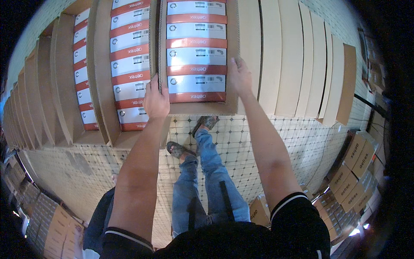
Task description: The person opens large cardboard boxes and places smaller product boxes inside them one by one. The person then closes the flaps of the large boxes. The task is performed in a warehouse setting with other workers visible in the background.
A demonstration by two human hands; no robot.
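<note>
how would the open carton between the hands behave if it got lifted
The open carton is probably heavy for its size, since a row of white-and-orange boxes sits inside. Its cardboard walls look fairly stiff, standing straight beside the left hand and right hand. With the top open, the boxes might slide out if it tips far.

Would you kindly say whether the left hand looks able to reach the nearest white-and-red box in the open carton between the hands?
Probably yes: the left hand touches the open carton close beside the box, and nothing appears to lie over that box.
</note>
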